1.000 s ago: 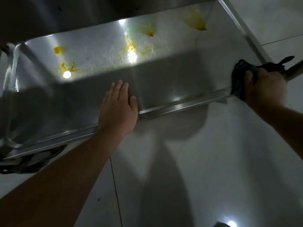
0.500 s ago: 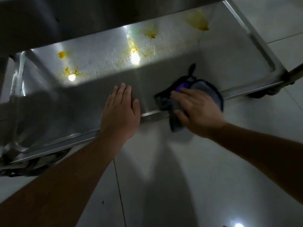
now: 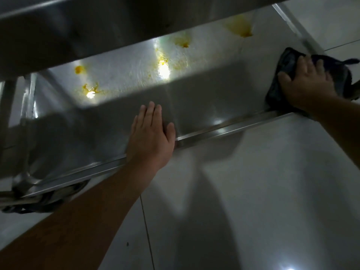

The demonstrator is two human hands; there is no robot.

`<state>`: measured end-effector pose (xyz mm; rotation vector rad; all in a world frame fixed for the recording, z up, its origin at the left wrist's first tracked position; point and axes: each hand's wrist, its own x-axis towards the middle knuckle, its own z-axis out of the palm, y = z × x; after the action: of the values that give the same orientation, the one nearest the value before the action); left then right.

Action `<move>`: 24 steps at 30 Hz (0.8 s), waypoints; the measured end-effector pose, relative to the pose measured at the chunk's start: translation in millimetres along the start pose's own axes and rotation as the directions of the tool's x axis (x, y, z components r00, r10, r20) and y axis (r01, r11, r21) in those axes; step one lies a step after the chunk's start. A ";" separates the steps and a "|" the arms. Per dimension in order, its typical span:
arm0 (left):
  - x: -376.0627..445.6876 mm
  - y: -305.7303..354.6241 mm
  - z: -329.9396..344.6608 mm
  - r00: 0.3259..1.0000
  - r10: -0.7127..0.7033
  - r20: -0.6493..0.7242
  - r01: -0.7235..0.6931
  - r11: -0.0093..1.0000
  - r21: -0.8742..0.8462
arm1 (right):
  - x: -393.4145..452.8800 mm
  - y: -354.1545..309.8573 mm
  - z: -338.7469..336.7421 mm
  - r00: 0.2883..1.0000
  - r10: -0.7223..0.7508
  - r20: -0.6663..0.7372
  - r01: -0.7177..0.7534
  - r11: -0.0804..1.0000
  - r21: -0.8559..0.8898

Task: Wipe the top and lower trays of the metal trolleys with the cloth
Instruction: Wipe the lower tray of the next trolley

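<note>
Pale tiled floor [image 3: 253, 191], glossy, one dark grout line running toward the viewer; dim light, with bright glare spots.

Item 1: lower tray [image 3: 204, 98] of a metal trolley, stainless, raised lip along its near edge. Far half lit, near half in shadow. Yellow-orange stains [image 3: 161, 60] scattered across the lit half: one cluster near the middle, two blots toward the far right, two smaller ones at left.

Item 2: top tray [image 3: 78, 32], seen from beneath, overhanging the far side of the lower tray.

Item 3: cloth [image 3: 286, 63], dark, bunched, lying on the lower tray at its right end, just inside the near lip; a thin tail sticks out to the right.

Item 4: left hand [image 3: 152, 133], flat, fingers straight and together, palm resting on the lower tray with the wrist crossing the near lip.

Item 5: right hand [image 3: 305, 82], fingers spread, pressing down on the cloth; blurred, so the exact finger positions are unclear.

Item 6: dark object under the tray's near-left corner, possibly a castor wheel [image 3: 39, 201].
</note>
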<state>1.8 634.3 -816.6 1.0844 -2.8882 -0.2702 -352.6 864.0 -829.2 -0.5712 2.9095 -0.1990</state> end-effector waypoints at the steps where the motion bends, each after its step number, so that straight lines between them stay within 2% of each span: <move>1: -1.0 0.1 0.4 1.000 -0.003 -0.002 0.003 1.000 0.003 | -8.6 -6.7 4.4 0.999 -0.034 0.008 0.034 0.999 -0.006; 4: -1.0 -1.7 1.8 1.000 -0.002 -0.004 0.002 1.000 0.006 | -44.0 -38.1 14.5 0.983 -0.183 0.017 0.184 0.983 -0.021; 6: -0.9 -1.5 1.0 1.000 -0.003 0.008 0.003 1.000 0.003 | -77.7 -65.1 20.1 0.948 -0.318 -0.027 0.317 0.948 -0.019; 9: -2.5 -1.8 -0.8 1.000 0.001 0.030 -0.001 1.000 -0.003 | -131.5 -99.9 34.9 0.836 -0.541 -0.095 0.536 0.841 -0.069; 13: -3.0 -0.5 -6.2 0.997 0.008 0.071 -0.010 1.000 0.023 | -164.4 -126.1 55.1 0.700 -0.706 -0.111 0.695 0.709 -0.123; 16: -4.3 0.9 -10.3 0.995 0.022 0.092 -0.028 0.998 0.061 | -170.5 -132.5 64.5 0.604 -0.759 -0.243 0.748 0.645 -0.153; 19: -0.8 -1.4 -15.8 0.992 0.010 0.129 -0.012 1.000 0.011 | -167.4 -137.6 65.2 0.540 -0.774 -0.332 0.760 0.618 -0.204; 24: -12.8 -12.1 -25.1 0.986 0.044 0.159 -0.038 0.998 -0.040 | -159.4 -143.3 48.4 0.473 -0.833 -0.287 0.802 0.542 -0.250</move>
<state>21.9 630.1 -793.8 1.0421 -3.0281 -0.4261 -146.1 789.1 -830.8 -2.1619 2.6645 -0.3301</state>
